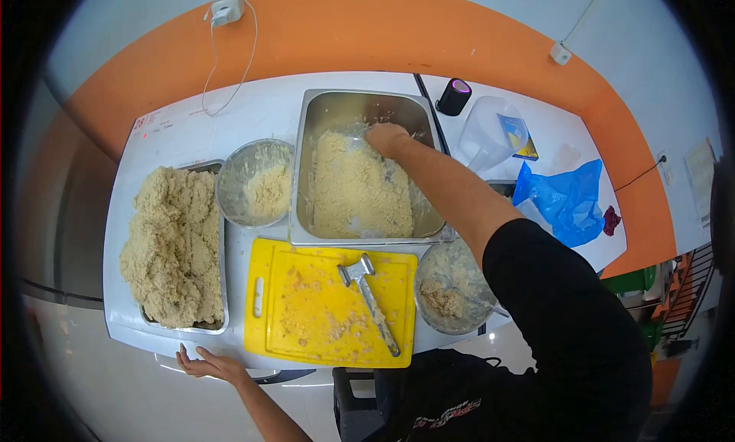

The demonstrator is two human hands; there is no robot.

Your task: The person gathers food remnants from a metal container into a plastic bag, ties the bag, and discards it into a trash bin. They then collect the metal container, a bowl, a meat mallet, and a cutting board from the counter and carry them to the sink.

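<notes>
My right hand (387,139) reaches into the deep metal pan (297,205), at the upper edge of the pale crumbs (356,185); its fingers are closed and their tips are hidden, so what they hold cannot be made out. My left hand (208,363) is off the table's front edge, palm up with fingers apart, holding nothing. Below the pan lies a yellow cutting board (259,331) with food bits and a metal mallet (370,300) on it. At the left a tray (223,289) bears a tall heap of crumbs (172,247).
A metal bowl (233,189) with crumbs is left of the pan; another bowl (467,319) stands right of the board. Farther right are a black speaker (455,97), a clear plastic jug (490,132) and a blue bag (570,201). A stool (358,411) is below the table.
</notes>
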